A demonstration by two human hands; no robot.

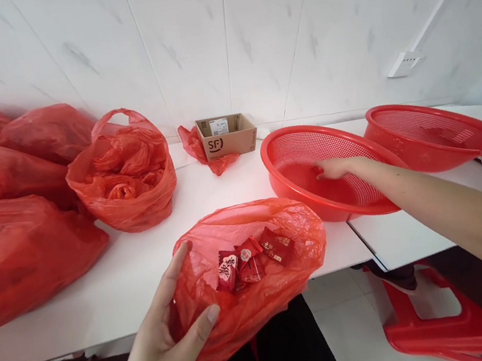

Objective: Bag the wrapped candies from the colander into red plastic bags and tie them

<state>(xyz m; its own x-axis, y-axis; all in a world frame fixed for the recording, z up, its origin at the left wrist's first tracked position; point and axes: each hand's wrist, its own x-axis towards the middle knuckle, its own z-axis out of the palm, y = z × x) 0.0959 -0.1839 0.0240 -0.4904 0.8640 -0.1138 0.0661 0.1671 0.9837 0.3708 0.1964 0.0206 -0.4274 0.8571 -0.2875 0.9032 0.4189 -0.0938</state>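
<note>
My left hand (172, 324) grips the near left side of a red plastic bag (287, 293), its thumb in front and a fingertip at the rim. The bag's mouth gapes upward at the table's front edge. Inside lie several small wrapped packets (227, 269) in red and dark red, some with printed characters. To the right, my right hand (333, 169) reaches down into a red perforated plastic basket (290, 184). Its fingers look drawn together near the basket floor; a small red bit shows at the fingertips, too unclear to name.
Full red bags (17, 255) crowd the left; an upright one (127, 205) holds crumpled red plastic. A cardboard box (230, 142) stands by the wall. Another red basket (430, 152) is at right, near a person's blurred part. A red stool (432, 330) stands below.
</note>
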